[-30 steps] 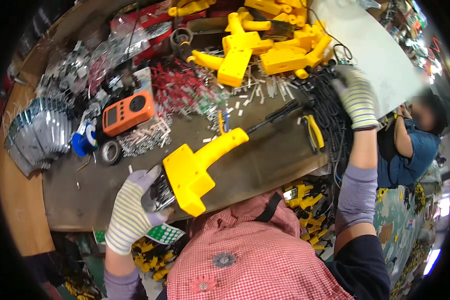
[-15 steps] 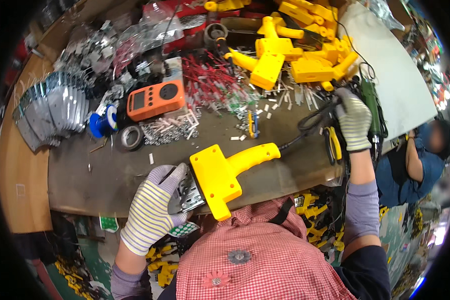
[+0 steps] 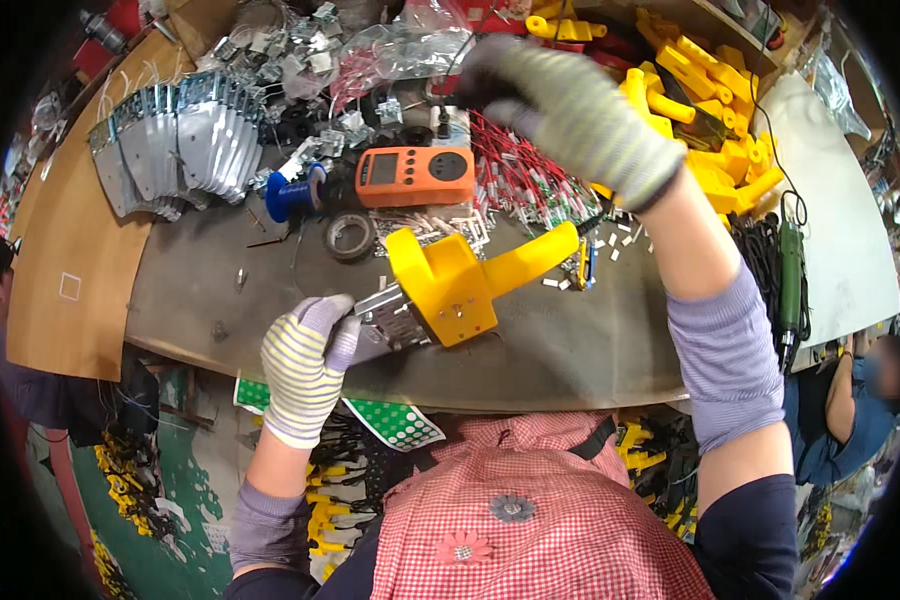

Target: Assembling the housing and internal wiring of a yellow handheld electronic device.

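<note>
My left hand (image 3: 310,365), in a striped glove, is closed on the metal plate end (image 3: 390,322) of a yellow-bodied handheld power tool (image 3: 450,290). The tool is tilted over the near part of the table, its yellow handle pointing right and its black cord (image 3: 592,222) leaving the handle's end. My right hand (image 3: 580,120), also gloved, is raised over the back of the table, above red-wired parts (image 3: 520,165). Its fingers are blurred and dark, so what they hold, if anything, cannot be made out.
Behind the tool stands an orange meter (image 3: 415,177) with a screen and socket, beside a tape roll (image 3: 350,236) and blue wire spool (image 3: 292,195). Grey metal plates (image 3: 180,145) lie left. Yellow housings (image 3: 715,75) and a green tool (image 3: 790,275) lie right. A person (image 3: 850,400) sits beyond.
My right hand has left the cord and pliers at the right and swung up and left over the back. The tool has been tilted and raised, my left hand still on its metal end.
</note>
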Action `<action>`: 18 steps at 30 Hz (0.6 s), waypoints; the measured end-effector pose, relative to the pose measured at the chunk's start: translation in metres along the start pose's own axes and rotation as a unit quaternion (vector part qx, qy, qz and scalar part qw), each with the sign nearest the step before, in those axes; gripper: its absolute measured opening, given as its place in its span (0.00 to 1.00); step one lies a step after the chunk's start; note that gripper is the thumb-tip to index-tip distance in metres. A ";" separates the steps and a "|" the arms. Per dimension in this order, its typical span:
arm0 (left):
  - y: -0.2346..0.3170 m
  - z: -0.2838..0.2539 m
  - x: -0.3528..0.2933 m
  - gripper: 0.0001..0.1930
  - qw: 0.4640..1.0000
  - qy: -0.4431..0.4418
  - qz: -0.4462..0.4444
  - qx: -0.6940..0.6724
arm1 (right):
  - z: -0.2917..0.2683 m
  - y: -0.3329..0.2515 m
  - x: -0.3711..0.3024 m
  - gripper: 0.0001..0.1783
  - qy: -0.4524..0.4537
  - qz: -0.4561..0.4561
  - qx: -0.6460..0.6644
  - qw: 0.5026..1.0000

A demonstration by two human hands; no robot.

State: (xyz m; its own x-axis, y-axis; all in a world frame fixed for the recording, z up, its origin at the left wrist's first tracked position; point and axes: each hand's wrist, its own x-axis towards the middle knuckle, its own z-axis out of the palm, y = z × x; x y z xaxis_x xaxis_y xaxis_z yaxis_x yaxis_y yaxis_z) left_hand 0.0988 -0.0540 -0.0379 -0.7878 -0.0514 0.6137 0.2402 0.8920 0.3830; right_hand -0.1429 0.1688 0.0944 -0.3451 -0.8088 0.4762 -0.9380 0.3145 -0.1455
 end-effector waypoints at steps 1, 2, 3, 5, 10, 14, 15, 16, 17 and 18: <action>0.001 0.001 0.004 0.07 0.999 -0.020 -0.011 -0.027 | 0.013 0.006 0.007 0.18 -0.076 0.023 -0.007 0.997; 0.002 0.002 0.005 0.07 0.997 -0.035 -0.044 -0.051 | 0.020 0.008 0.012 0.18 -0.132 0.040 0.013 0.990; -0.001 0.004 0.004 0.07 0.997 -0.030 -0.046 -0.051 | 0.023 0.012 0.017 0.18 -0.166 0.037 -0.018 0.985; -0.008 0.009 0.000 0.07 0.990 -0.088 -0.075 -0.075 | 0.023 0.013 0.028 0.18 -0.255 0.033 -0.021 0.966; -0.007 0.008 0.003 0.07 0.994 -0.086 -0.066 -0.034 | 0.032 0.014 0.048 0.12 -0.301 0.045 -0.022 0.952; -0.007 0.007 0.004 0.06 0.994 -0.076 -0.073 -0.011 | 0.031 0.001 0.062 0.13 -0.323 0.057 -0.074 0.942; -0.008 0.007 0.003 0.06 0.994 -0.075 -0.075 -0.012 | 0.034 0.002 0.064 0.13 -0.325 0.056 -0.072 0.941; -0.007 0.007 0.005 0.06 0.994 -0.073 -0.076 -0.013 | 0.034 0.007 0.065 0.13 -0.325 0.044 -0.073 0.942; -0.006 0.008 0.007 0.06 0.994 -0.072 -0.076 -0.015 | 0.035 0.012 0.066 0.13 -0.324 0.032 -0.073 0.943; -0.005 0.008 0.009 0.06 0.995 -0.074 -0.072 -0.015 | 0.037 0.023 0.063 0.13 -0.310 0.011 -0.053 0.949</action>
State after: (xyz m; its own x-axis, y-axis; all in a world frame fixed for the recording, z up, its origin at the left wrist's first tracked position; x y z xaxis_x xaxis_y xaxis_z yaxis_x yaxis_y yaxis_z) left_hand 0.0860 -0.0550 -0.0396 -0.8896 -0.1092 0.4435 0.1338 0.8660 0.4818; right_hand -0.1876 0.1067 0.0894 -0.3487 -0.9277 -0.1333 -0.9329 0.3572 -0.0459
